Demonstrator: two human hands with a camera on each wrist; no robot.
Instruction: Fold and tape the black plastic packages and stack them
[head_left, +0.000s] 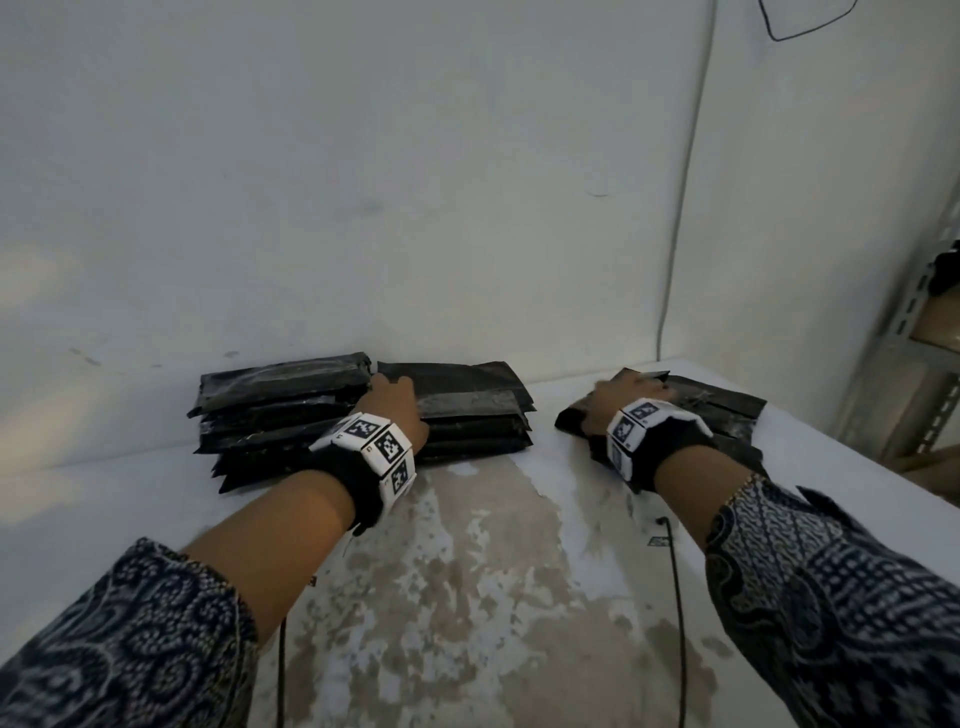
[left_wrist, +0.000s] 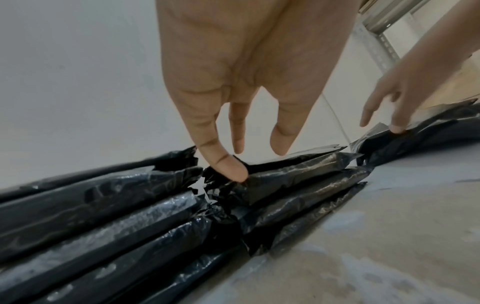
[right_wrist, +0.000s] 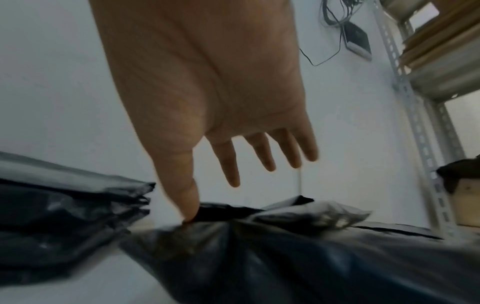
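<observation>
While the two stacks of folded black packages sit against the wall, I take the middle stack (head_left: 467, 415) as my landmark: it lies on the worn white table (head_left: 493, 597), with the taller left stack (head_left: 275, 415) touching its left end. My left hand (head_left: 397, 410) rests at the seam where the two stacks meet, fingers straight and a little spread; from the left wrist camera the thumb tip (left_wrist: 228, 168) presses on the crinkled end of a package in the middle stack (left_wrist: 298, 170), while the other fingers hover just above the top, holding nothing. Clear tape glints on the sides of several packages in the left stack (left_wrist: 116, 216). To the right of the middle stack, apart from it across a strip of bare table, lies a looser heap of black packages (head_left: 711, 410). My right hand (head_left: 631, 397) lies on top of that heap with its fingers spread and straight; the right wrist view is blurred, yet it shows the thumb (right_wrist: 187, 201) touching the black plastic (right_wrist: 259, 257) and the remaining fingers fanned out above it. Further right of the middle stack, past the heap and beyond the table's edge, stands a grey slotted metal shelf frame (head_left: 904, 322). Thin black cables (head_left: 675, 597) trail from my wrists across the table toward me.
</observation>
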